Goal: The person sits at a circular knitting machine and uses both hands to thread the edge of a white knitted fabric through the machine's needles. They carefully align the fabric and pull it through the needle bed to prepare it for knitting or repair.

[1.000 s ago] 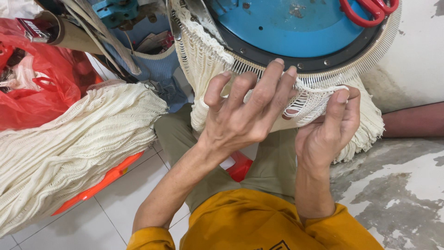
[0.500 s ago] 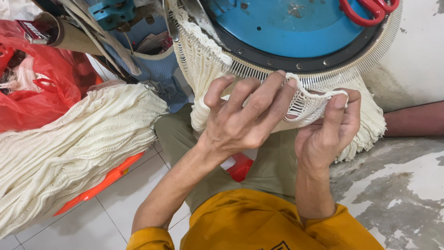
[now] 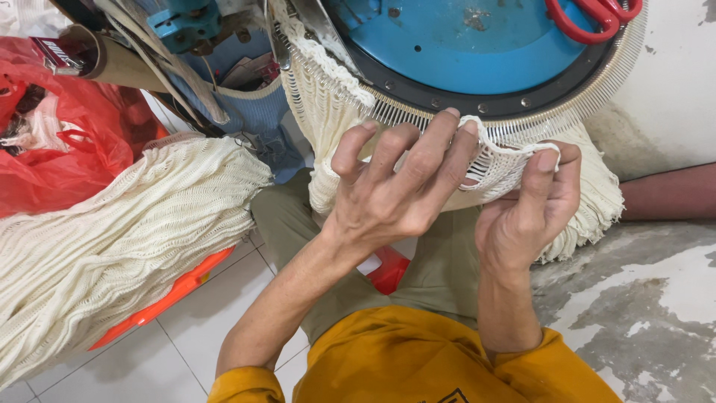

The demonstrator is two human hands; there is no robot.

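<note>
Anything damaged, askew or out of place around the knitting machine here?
Little stands out. Red scissors lie on the blue machine top, and the floor at right is patchy and worn. Both hands hold intact cream mesh.

We find the scene evenly and brightly lit by soft, diffuse light with no harsh glare. Shadows are faint, pooling beneath the left hand (image 3: 395, 194) and under the cream knitted mesh (image 3: 500, 160). Focus is sharp at centre. We note a mild sheen on the red plastic bag (image 3: 67, 142) at far left, and slight wide-angle stretching towards the edges.
</note>
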